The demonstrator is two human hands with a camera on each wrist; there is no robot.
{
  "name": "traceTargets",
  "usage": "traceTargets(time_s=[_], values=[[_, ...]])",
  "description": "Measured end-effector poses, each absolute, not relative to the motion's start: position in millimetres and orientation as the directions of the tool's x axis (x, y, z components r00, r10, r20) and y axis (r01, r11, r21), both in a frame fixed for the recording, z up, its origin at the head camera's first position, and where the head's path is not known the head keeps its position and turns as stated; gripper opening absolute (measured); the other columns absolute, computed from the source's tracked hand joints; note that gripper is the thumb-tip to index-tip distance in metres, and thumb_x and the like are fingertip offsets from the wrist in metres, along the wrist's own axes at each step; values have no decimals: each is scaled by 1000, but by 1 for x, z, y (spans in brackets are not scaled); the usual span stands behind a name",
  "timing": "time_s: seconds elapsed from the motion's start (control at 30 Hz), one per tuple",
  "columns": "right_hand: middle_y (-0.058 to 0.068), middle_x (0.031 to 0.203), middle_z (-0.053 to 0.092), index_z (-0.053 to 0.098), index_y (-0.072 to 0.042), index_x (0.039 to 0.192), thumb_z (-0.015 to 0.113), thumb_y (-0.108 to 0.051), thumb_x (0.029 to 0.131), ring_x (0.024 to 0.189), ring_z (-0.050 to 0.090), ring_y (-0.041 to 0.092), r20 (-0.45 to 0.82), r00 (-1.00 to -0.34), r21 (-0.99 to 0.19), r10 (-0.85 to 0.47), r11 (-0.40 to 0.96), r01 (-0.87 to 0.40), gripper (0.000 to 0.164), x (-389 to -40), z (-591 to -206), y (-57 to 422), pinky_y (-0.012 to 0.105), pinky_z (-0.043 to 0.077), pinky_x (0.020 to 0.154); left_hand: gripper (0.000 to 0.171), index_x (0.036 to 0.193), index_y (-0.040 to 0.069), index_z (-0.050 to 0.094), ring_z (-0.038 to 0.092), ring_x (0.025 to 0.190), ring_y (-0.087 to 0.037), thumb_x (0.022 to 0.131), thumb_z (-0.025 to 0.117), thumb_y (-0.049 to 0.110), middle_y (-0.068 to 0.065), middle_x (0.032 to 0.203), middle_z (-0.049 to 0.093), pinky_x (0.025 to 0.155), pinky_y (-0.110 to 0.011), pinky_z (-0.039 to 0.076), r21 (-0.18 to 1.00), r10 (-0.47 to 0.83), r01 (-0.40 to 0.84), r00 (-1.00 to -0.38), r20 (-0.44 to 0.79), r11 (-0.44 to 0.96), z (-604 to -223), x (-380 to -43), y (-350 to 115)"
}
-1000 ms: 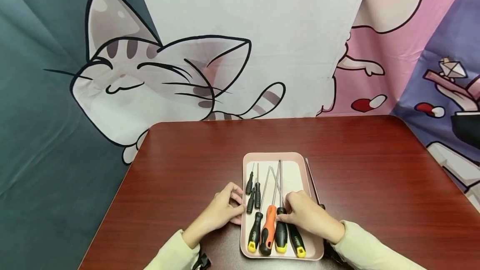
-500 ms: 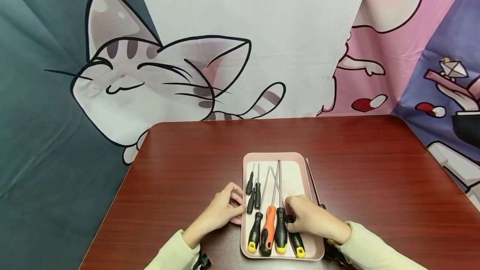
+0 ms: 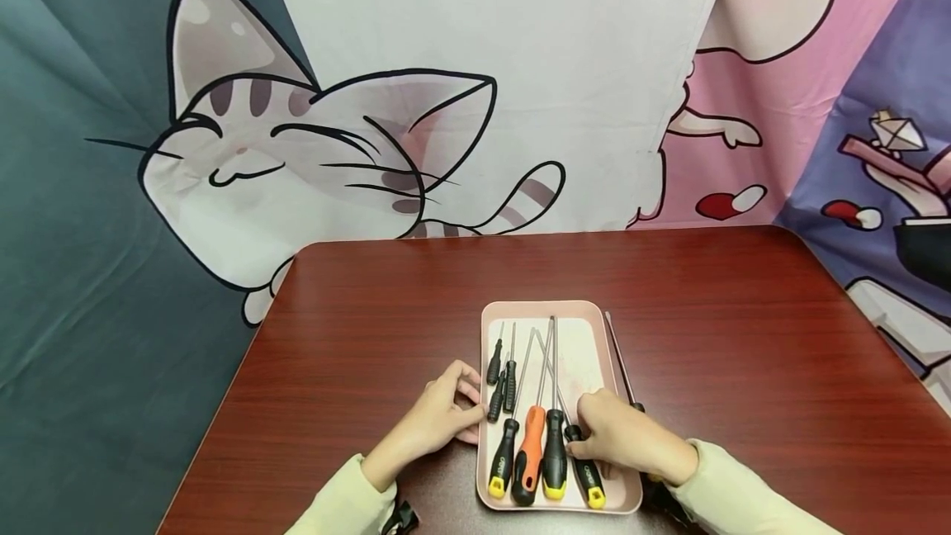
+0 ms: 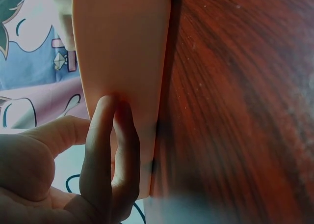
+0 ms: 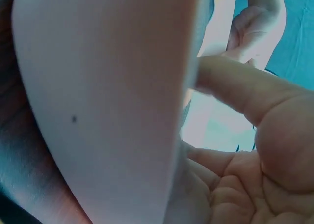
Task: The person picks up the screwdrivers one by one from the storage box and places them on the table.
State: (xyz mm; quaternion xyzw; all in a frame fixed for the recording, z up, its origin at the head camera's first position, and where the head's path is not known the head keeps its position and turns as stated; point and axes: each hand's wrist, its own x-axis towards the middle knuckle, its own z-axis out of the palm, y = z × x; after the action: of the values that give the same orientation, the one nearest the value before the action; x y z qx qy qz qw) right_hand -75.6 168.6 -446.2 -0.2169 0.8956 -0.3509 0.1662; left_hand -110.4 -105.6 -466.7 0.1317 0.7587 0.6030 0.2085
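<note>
A pink-rimmed tray (image 3: 584, 345) holds several screwdrivers. My left hand (image 3: 446, 413) is at its left side; in the left wrist view two fingertips press the outer wall (image 4: 122, 42) while the thumb reaches the rim. My right hand (image 3: 622, 436) reaches over the right rim and pinches the handle of the rightmost black-and-yellow screwdriver (image 3: 590, 483), which lies slanted in the tray. Left of it lie another black-and-yellow screwdriver (image 3: 555, 456), an orange-and-black one (image 3: 530, 452) and a third black-and-yellow one (image 3: 503, 459). In the right wrist view, the tray wall (image 5: 103, 86) hides my fingertips.
Several small black screwdrivers (image 3: 509, 386) lie in the tray's upper left. Outside, along the right rim, rests a long-shafted screwdriver (image 3: 621, 363), partly covered by my right arm. The reddish-brown table (image 3: 357, 312) reaches back to a printed cloth (image 3: 579, 64).
My right hand has shifted slightly right, from between the two right-hand handles onto the rightmost screwdriver, whose upper handle now shows. The left hand has stayed at the tray.
</note>
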Motion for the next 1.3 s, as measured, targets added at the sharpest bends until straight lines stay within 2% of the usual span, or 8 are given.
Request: traceTargets(time_s=[0.13, 0.3, 0.7, 0.9, 1.1, 1.3], values=[[-14, 48, 44, 51, -13, 61, 74, -6, 78, 37, 40, -5, -105, -853, -672, -512, 668, -318, 30, -75, -448, 167, 17, 40, 33, 35, 116, -7, 47, 69, 69, -32, 88, 68, -4, -16, 95, 59, 57, -37, 62, 971, 455, -54, -877, -157, 232, -466, -110, -106], [-14, 52, 38, 47, -15, 60, 74, -8, 73, 43, 35, -3, -37, -877, -614, -480, 703, -359, 31, -74, -451, 163, 17, 35, 35, 34, 115, -6, 47, 69, 68, -33, 88, 68, -5, -16, 94, 59, 57, -37, 62, 972, 450, -58, -879, -158, 228, -466, -111, -106], [-11, 54, 40, 47, -14, 58, 77, -6, 62, 47, 35, 1, 8, -931, -597, -366, 745, -298, 32, -73, -456, 159, 19, 36, 37, 33, 115, -6, 47, 70, 68, -31, 89, 67, -4, -16, 95, 60, 57, -37, 62, 969, 453, -49, -877, -158, 243, -464, -113, -105], [-12, 54, 42, 50, -13, 61, 79, -12, 66, 48, 38, 0, -31, -931, -691, -363, 681, -243, 29, -76, -453, 165, 19, 37, 39, 32, 114, -5, 48, 69, 67, -27, 89, 67, -5, -15, 94, 59, 57, -37, 62, 969, 453, -52, -877, -160, 242, -466, -112, -104], [-9, 56, 51, 56, -10, 67, 77, -11, 70, 46, 45, 2, -111, -923, -791, -369, 595, -142, 21, -81, -449, 172, 20, 43, 39, 33, 115, -5, 48, 69, 69, -32, 89, 68, -4, -16, 95, 60, 56, -37, 62, 972, 449, -54, -880, -155, 231, -466, -111, -106], [0, 58, 56, 59, -1, 74, 73, -2, 76, 43, 52, 8, -205, -883, -906, -422, 422, 9, 15, -82, -448, 179, 38, 55, 38, 35, 116, -5, 48, 69, 69, -32, 89, 69, -3, -16, 95, 60, 56, -38, 62, 974, 446, -60, -881, -156, 220, -467, -110, -107]])
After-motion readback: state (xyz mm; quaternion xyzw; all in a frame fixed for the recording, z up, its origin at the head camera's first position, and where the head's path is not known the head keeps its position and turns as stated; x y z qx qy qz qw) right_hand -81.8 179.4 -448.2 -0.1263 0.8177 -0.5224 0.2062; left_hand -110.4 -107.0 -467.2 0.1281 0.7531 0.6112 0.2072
